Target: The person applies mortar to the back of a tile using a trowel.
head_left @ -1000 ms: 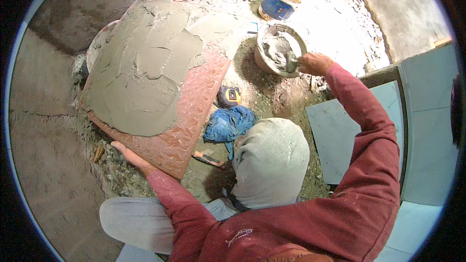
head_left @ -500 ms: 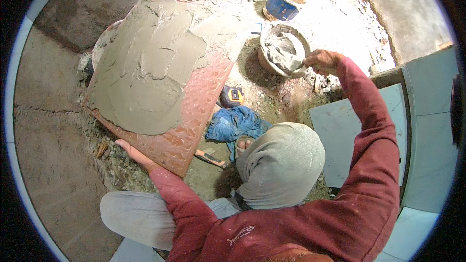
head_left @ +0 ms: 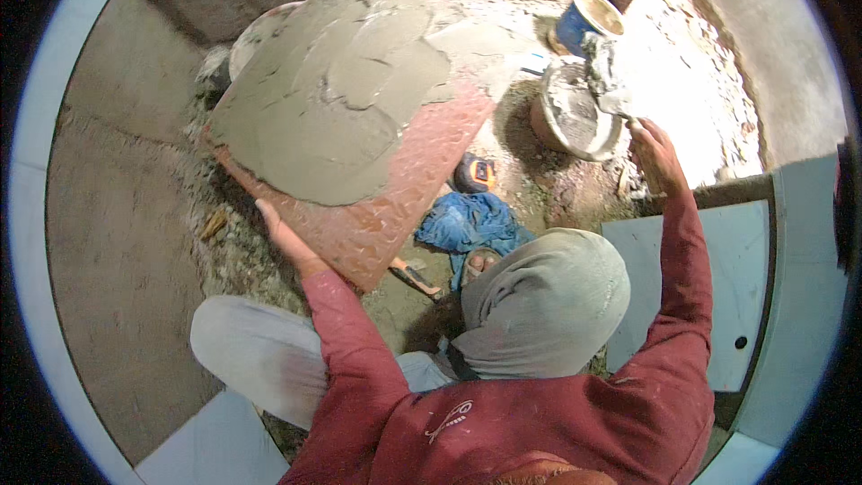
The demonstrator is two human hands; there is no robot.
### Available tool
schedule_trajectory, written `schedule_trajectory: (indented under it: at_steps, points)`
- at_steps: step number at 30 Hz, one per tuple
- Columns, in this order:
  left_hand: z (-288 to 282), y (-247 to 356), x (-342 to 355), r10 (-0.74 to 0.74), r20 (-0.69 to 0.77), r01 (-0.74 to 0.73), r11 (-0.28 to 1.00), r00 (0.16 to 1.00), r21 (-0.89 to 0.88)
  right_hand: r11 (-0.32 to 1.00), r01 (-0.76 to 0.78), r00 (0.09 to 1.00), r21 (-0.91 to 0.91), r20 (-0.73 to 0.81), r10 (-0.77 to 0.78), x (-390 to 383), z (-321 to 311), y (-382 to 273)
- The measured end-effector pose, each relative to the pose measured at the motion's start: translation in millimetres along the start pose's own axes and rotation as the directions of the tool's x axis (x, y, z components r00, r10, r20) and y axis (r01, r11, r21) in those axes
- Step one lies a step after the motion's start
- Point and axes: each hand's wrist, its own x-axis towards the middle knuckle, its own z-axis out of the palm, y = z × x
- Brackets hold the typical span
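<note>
A large reddish tile [head_left: 431, 157] with a textured back tilts in front of me, much of it coated in grey mortar [head_left: 305, 135]. My left hand [head_left: 285, 238] grips its near left edge, some fingers hidden beneath it. At the right, my right hand [head_left: 657, 154] is closed round the handle of a trowel [head_left: 616, 106]. A lump of wet mortar [head_left: 603, 63] sits on the blade, over the far right rim of a mortar bucket [head_left: 545, 117]. Grey mix lies inside that bucket.
Behind it stands a blue bucket [head_left: 570, 29]. A tape measure [head_left: 474, 173], a blue cloth [head_left: 471, 222] and an orange-handled knife [head_left: 416, 278] lie between the tile and my foot. A pale tile [head_left: 696, 278] is at the right. Rough walls and rubble surround the area.
The trowel has come up out of the bucket with mortar on it and moved away to the far right. My left hand stays at the tile's edge. The view has shifted.
</note>
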Motion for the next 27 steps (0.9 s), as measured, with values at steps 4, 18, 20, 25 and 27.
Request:
schedule_trajectory:
  at_steps: [4, 18, 20, 25, 27]
  points:
    - [20, 10, -13, -0.033, 0.002, 0.033, 0.991, 0.999, -0.128, 0.969, 0.247, 0.969, -0.010, -0.018, -0.247, -33, 68, -15]
    - [4, 0, 1, -0.092, 0.035, 0.096, 0.978, 0.995, -0.185, 0.508, 0.446, 0.745, -0.737, -0.009, -0.667, 7, 246, 24]
    - [6, 4, -2, -0.101, 0.053, 0.109, 0.976, 0.993, -0.186, 0.457, 0.461, 0.729, -0.761, 0.031, -0.684, 2, 242, 28]
    - [-2, 5, 4, -0.119, 0.076, 0.132, 0.970, 0.990, -0.205, 0.439, 0.457, 0.710, -0.774, 0.020, -0.704, -20, 246, 33]
    - [-8, 7, 8, -0.094, 0.077, 0.108, 0.973, 0.993, -0.205, 0.386, 0.411, 0.707, -0.826, 0.022, -0.706, -25, 251, 37]
